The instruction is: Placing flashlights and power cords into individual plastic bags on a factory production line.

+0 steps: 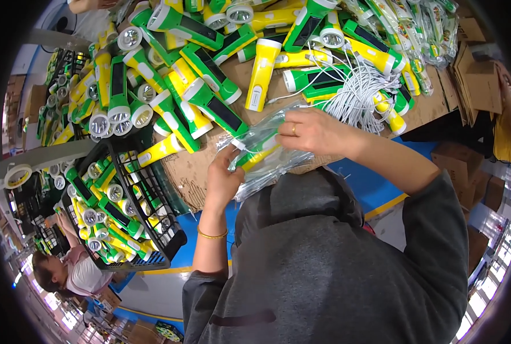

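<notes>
The bare left hand (222, 176) pinches the near side of a clear, thin plastic bag (292, 159) between thumb and fingers, close to a small white plug (238, 145). The bare right hand (315, 133) has its fingers pressed together on the upper edge of this bag. A green and yellow plastic torch (257, 159) shows through the bag, between the hands; whether it is wholly inside, I cannot tell. Beyond, on the brown cardboard surface (179, 172), lies a bundle of white cables (356, 94)
</notes>
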